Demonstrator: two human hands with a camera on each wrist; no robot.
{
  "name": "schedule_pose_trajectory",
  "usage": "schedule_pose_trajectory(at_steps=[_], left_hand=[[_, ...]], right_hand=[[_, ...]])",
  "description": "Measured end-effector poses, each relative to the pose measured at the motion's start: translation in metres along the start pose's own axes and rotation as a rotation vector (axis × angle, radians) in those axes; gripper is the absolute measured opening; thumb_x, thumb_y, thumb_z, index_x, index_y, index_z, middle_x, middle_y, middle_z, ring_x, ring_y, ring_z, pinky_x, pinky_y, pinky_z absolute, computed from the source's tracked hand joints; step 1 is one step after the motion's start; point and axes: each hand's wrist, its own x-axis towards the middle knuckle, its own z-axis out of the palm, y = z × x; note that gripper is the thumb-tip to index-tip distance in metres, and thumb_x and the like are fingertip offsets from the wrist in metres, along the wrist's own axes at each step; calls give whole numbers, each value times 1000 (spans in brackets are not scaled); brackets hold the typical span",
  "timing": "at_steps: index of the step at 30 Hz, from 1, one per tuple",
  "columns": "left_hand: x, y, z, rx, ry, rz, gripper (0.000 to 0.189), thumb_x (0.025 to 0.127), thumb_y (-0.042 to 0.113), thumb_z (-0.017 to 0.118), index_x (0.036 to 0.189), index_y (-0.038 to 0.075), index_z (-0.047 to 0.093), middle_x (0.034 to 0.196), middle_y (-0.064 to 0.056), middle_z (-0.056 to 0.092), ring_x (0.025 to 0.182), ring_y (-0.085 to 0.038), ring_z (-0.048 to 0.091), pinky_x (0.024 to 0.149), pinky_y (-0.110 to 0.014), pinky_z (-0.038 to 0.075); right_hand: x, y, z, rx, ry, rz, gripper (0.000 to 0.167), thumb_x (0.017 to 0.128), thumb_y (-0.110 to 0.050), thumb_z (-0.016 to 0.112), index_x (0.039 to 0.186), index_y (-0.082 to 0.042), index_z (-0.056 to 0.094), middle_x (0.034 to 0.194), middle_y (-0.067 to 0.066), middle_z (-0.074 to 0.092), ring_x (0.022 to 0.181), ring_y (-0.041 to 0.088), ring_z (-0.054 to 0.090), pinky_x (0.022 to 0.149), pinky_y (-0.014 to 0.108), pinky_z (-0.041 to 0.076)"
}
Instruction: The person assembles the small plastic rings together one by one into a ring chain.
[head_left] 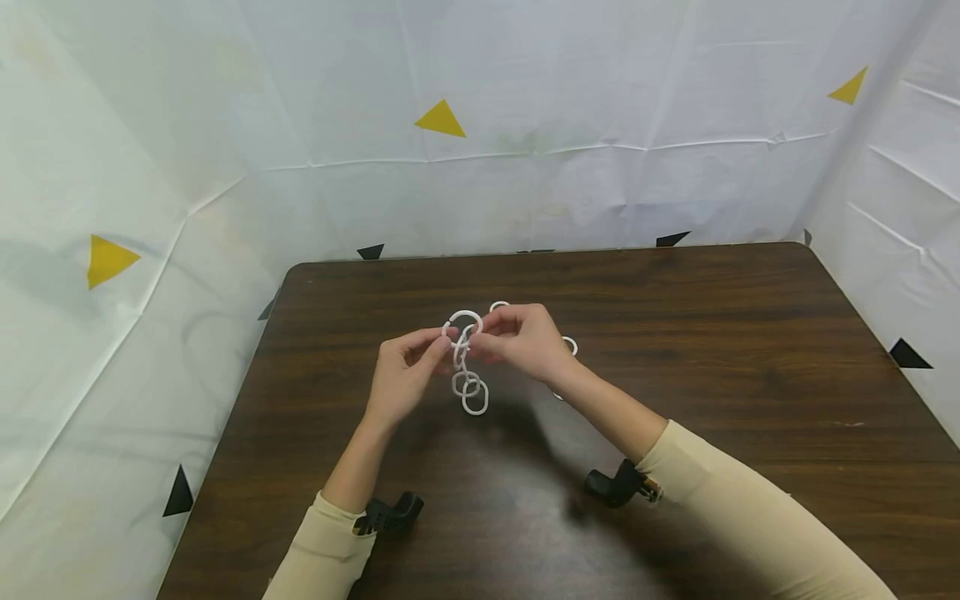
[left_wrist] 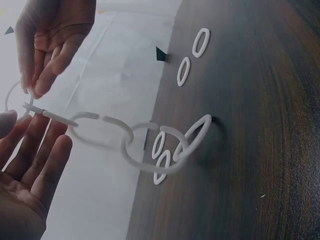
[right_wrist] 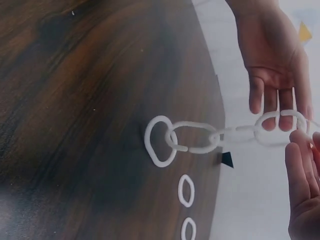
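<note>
A chain of white plastic links (head_left: 480, 398) hangs between my hands, its lowest link reaching down close to the tabletop. At the top, my left hand (head_left: 399, 379) pinches the left side of a C-shaped white link (head_left: 467, 314) between thumb and fingertips. My right hand (head_left: 531, 343) pinches at the right side of this link, where the chain joins it; the fingertips partly hide the join. The left wrist view shows small gaps in the hanging links (left_wrist: 155, 170). In the right wrist view, the bottom link (right_wrist: 160, 162) stands tilted at the table surface.
Loose white links lie on the dark wooden table (head_left: 712, 375): one link (head_left: 499, 305) beyond my right hand, another link (head_left: 572, 344) beside the right wrist, and several in the left wrist view, including one link (left_wrist: 201, 43). White sheeting (head_left: 540, 83) encloses the table's back and sides.
</note>
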Motion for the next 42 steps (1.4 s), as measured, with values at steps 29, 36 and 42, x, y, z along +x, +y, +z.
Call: schedule_pose_trajectory(at_steps=[29, 36, 42], left_hand=[[0, 2, 0, -29, 55, 55, 18, 91, 3, 69, 105, -8, 71, 98, -21, 71, 76, -24, 72, 68, -37, 60], [0, 3, 0, -9, 40, 47, 19, 91, 1, 67, 108, -9, 70, 101, -22, 71, 78, -18, 72, 70, -34, 60], [0, 2, 0, 2, 44, 51, 18, 91, 3, 69, 106, -6, 71, 98, -17, 72, 79, -24, 72, 69, -34, 60]], right_hand=[[-6, 47, -76, -1069, -321, -151, 16, 88, -5, 66, 93, -14, 77, 95, -3, 72, 84, 17, 67, 70, 39, 56], [-11, 69, -86, -1191, -353, -248, 15, 83, -3, 67, 88, -14, 76, 89, -3, 69, 83, 19, 66, 66, 40, 55], [-12, 77, -90, -1224, -358, -276, 18, 80, -3, 70, 91, -15, 76, 96, -2, 69, 88, 19, 65, 68, 40, 54]])
